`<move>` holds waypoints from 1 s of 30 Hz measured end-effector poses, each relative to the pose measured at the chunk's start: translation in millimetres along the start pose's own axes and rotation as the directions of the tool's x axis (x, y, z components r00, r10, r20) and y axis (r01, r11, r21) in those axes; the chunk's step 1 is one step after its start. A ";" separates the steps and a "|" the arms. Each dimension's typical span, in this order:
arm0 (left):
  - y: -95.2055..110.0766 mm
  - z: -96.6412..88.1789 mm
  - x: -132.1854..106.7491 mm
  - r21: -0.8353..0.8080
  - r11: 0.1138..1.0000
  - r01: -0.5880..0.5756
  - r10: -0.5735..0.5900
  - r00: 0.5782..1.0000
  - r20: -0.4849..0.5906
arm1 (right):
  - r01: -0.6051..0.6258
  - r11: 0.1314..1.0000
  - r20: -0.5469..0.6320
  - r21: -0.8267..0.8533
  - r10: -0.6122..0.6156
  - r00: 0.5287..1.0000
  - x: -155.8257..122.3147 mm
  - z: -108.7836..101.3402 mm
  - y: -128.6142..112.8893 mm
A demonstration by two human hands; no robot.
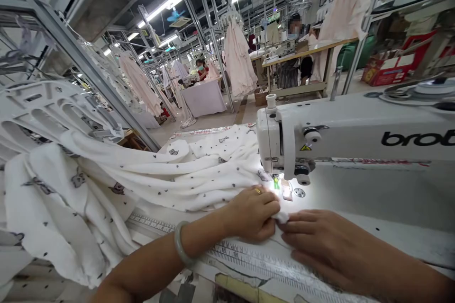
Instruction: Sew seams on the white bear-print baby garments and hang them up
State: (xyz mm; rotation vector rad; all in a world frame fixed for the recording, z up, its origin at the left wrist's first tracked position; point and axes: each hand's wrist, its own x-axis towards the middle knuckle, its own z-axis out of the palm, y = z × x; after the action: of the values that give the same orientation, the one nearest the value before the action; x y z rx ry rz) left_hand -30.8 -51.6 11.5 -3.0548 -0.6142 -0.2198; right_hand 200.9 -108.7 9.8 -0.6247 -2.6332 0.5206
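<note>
White fabric (pixel 199 170) printed with small dark figures spreads over the sewing machine table, its bunched edge near the needle. My left hand (pixel 252 213), with a ring and a bangle on its arm, is closed on this fabric just in front of the presser foot. Close beside it, my right hand (pixel 320 241) has its fingers pressed together at a small folded bit of the white fabric; its thumb is hidden. The white sewing machine (pixel 330 128) stands behind my hands, its lamp lighting the needle area.
A printed measuring scale (pixel 241 253) runs along the table's front edge. White hangers (pixel 46 104) with more printed fabric crowd the left. A metal post (pixel 106 75) slants beside them. Pink garments (pixel 238 57) hang further back, where co-workers (pixel 295 33) sit at machines.
</note>
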 end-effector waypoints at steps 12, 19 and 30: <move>-14.5 -11.0 5.3 0.133 0.991 0.018 -0.032 0.994 0.102 | 0.044 0.965 -0.269 -0.259 -0.116 0.956 -1.1 -1.0 9.8; -14.5 -10.2 4.2 0.154 0.987 0.035 -0.045 0.997 0.065 | 0.065 0.981 -0.111 -0.185 -0.087 0.990 -0.2 -9.4 13.8; -2.8 -2.6 -3.1 0.051 0.998 -0.020 0.022 0.999 -0.038 | 0.010 0.992 -0.062 -0.129 -0.018 0.998 -1.8 -5.5 17.4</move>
State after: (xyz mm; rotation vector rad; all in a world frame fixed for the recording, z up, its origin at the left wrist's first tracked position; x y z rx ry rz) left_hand -35.1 -50.4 13.5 -2.9992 -0.5762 -0.2573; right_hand 210.9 -93.7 6.5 -0.6505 -2.6249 0.3228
